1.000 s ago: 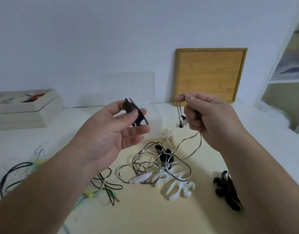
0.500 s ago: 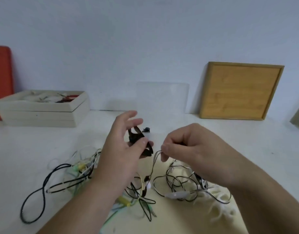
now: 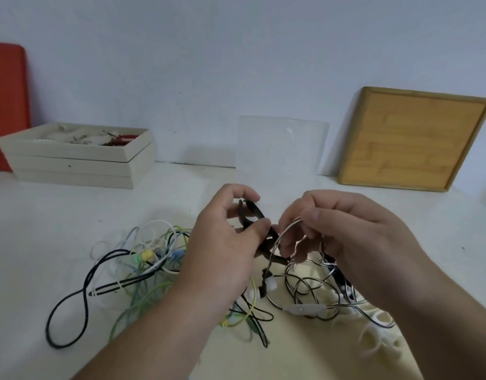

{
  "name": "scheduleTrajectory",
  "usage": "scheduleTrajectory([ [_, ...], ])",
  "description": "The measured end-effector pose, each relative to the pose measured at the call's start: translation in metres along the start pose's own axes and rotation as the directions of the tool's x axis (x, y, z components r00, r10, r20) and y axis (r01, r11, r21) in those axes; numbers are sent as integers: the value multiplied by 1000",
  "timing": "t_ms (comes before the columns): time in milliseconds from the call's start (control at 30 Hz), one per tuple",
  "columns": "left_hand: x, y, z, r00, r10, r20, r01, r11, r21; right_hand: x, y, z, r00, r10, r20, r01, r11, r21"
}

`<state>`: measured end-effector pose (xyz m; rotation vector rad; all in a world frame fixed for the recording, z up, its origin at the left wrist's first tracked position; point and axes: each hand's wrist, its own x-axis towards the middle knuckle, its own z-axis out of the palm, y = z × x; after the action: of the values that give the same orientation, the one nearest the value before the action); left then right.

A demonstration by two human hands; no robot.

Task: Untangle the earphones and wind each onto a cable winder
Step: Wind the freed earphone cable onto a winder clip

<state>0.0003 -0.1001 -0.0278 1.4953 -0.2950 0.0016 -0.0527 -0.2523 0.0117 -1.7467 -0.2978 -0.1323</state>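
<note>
My left hand [image 3: 225,242] grips a black cable winder [image 3: 254,212] between thumb and fingers, above the table. Close beside it, my right hand [image 3: 343,229] pinches the black-and-white earphone cable [image 3: 277,242], which arcs down past the winder to its earbuds [image 3: 267,286] and inline remote [image 3: 304,308]. The rest of that cable lies looped on the cream mat [image 3: 291,352]. A white cable winder [image 3: 373,338] lies blurred under my right forearm. A tangle of black, white, green and blue earphones [image 3: 143,264] lies to the left.
A stacked cream box [image 3: 77,160] with small items stands at back left, beside a red panel [image 3: 6,105]. A clear plastic sheet [image 3: 280,144] and a wooden tray [image 3: 411,141] lean on the wall.
Both hands have dropped and come together. The right hand brought the cable end from up high over to the black winder. The view swung left, revealing the left tangle.
</note>
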Motion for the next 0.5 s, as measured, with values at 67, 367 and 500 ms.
scheduleTrajectory([
  [67, -1, -3, 1, 1000, -12, 5, 12, 1000, -15, 1, 1, 1, 999, 15, -43, -15, 1000, 9],
  [367, -2, -6, 6, 995, -73, 71, 73, 997, 6, 3, -2, -1, 959, 81, -271, -66, 996, 64],
  [500, -5, -4, 8, 978, -92, 189, 94, 996, -5, 3, -6, -3, 947, 71, -313, -59, 997, 49],
])
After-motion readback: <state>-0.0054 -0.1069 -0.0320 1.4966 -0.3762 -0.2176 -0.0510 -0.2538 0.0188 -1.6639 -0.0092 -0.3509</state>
